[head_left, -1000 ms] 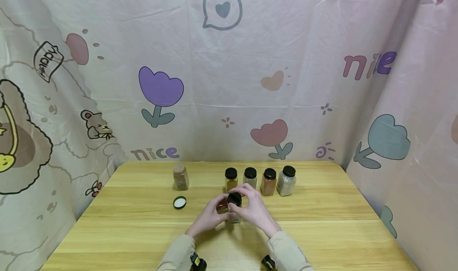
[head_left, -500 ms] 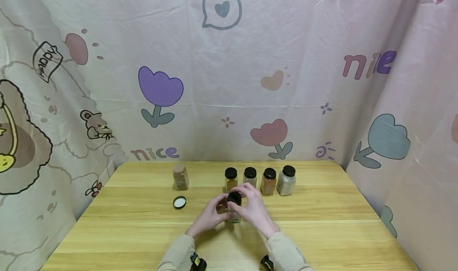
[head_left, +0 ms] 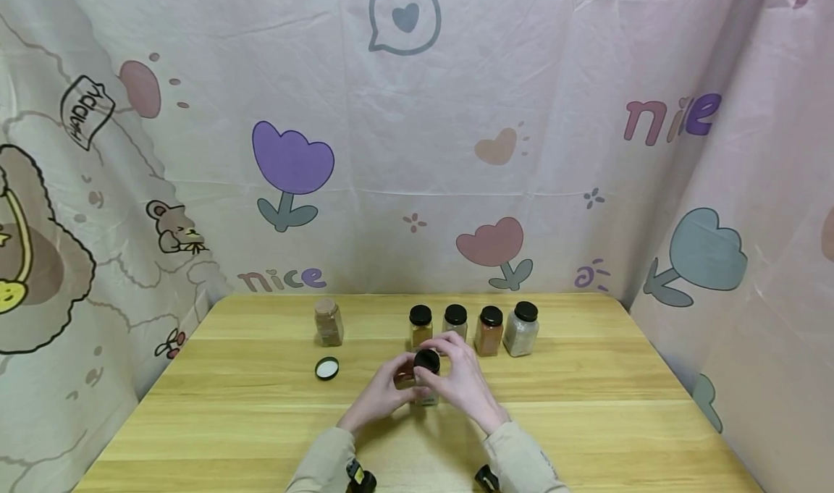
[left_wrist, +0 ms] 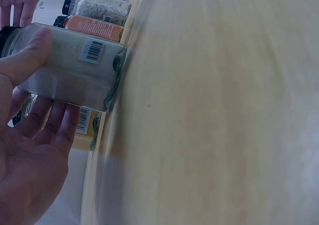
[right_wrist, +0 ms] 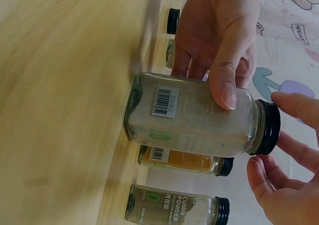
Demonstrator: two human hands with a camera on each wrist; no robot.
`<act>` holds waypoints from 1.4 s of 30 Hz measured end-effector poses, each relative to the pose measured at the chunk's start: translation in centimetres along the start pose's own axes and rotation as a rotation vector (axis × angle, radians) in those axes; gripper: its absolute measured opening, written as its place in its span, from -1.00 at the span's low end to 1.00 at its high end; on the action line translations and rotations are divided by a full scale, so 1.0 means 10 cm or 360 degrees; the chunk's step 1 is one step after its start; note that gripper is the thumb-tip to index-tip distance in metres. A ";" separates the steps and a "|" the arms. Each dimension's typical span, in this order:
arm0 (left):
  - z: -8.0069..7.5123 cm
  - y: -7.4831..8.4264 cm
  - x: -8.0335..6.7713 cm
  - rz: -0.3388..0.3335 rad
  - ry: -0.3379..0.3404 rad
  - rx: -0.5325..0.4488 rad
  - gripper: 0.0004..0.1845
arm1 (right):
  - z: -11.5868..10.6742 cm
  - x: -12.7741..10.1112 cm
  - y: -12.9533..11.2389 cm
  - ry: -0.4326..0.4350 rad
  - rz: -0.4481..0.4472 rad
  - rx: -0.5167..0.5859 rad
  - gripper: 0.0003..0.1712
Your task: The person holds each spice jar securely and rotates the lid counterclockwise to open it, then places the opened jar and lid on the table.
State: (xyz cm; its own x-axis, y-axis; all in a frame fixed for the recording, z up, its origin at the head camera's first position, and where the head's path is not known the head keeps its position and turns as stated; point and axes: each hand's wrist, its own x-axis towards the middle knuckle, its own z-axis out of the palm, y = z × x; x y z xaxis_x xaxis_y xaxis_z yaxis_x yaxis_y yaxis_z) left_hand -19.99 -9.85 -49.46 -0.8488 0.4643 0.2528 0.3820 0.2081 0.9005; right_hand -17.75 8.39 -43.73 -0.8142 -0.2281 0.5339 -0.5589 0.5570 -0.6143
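Observation:
A clear glass spice jar (right_wrist: 194, 118) with a barcode sticker stands upright on the wooden table, near its middle. My left hand (head_left: 384, 392) grips its body, thumb on one side and fingers on the other. At the top, my right hand (head_left: 462, 377) holds the jar's black lid (right_wrist: 269, 128) by its rim between thumb and fingers. The lid sits on the jar's neck. To the left stands a lidless jar of brownish powder (head_left: 329, 325), and in front of it a loose black lid (head_left: 327, 368) lies with its white liner up.
Behind my hands is a row of several black-lidded jars, among them a yellow one (head_left: 420, 328), an orange one (head_left: 489, 331) and a larger whitish one (head_left: 522, 331). A cumin powder label shows on one jar (right_wrist: 174, 205). A patterned curtain (head_left: 404, 131) hangs beyond the table.
My right hand and its sleeve have shifted very slightly left around the lid. The jar, my left hand and the other jars stay in place.

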 end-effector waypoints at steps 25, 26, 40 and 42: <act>0.00 0.00 0.00 0.0018 0.0004 -0.0020 -0.54 | -0.01 0.00 0.00 -0.0034 -0.0020 -0.0030 -0.60; 0.00 0.00 0.00 0.0013 0.0005 -0.0023 -0.54 | -0.01 0.00 0.00 -0.0025 -0.0010 -0.0044 -0.60; 0.00 -0.04 0.00 0.0048 -0.0005 -0.0021 -0.51 | 0.01 0.00 -0.02 -0.0032 -0.0025 -0.0078 -0.60; 0.00 -0.04 0.00 0.0051 -0.0002 -0.0018 -0.51 | 0.00 0.00 -0.02 -0.0041 -0.0034 -0.0068 -0.60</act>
State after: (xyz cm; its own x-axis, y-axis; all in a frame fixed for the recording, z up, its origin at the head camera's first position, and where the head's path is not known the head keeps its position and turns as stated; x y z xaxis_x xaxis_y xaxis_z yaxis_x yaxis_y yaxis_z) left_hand -20.17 -9.93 -49.80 -0.8356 0.4717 0.2814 0.4051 0.1833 0.8957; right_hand -17.66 8.28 -43.65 -0.8063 -0.2603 0.5311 -0.5693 0.5852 -0.5775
